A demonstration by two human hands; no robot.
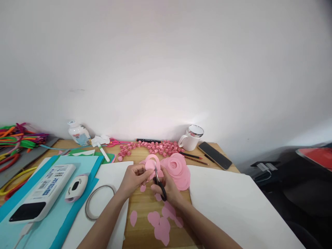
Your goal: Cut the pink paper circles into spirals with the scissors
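Note:
My left hand (134,177) pinches a pink paper piece (149,166) with a curved strip along its upper edge. My right hand (167,186) grips black-handled scissors (163,189), whose metal blades point up and lie against the paper. Just right of my hands is a pile of pink paper spirals and discs (178,169). Nearer to me, several pink paper offcuts (161,226) are scattered on the wooden table (141,204). The fingers partly hide the paper and the scissor handles.
Small rolled pink paper pieces (160,147) lie along the wall near a white mug (192,137). A phone (214,155) and pencils (192,157) are at the right. At left are a power bank (49,190), a tape ring (90,204), a white bottle (78,133) and pink scissors (116,141).

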